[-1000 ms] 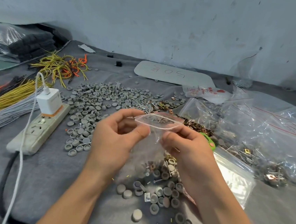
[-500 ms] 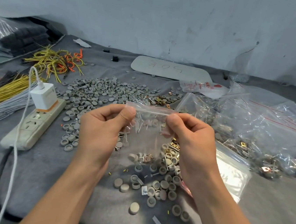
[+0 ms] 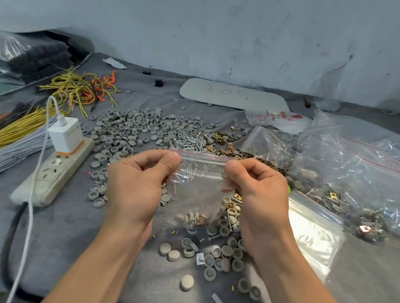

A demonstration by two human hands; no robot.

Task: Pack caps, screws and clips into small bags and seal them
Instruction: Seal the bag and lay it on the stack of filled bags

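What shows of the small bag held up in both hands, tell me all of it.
The small bag is clear thin plastic with a red line along its zip top. It hangs upright, top edge stretched level; the left hand pinches one upper corner, the right hand the other. Inside: grey caps and a coppery clip at the bottom, thin screws higher up.

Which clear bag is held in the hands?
The small zip bag, pinched at its top corners by the left hand and right hand; the other bags lie on the table.
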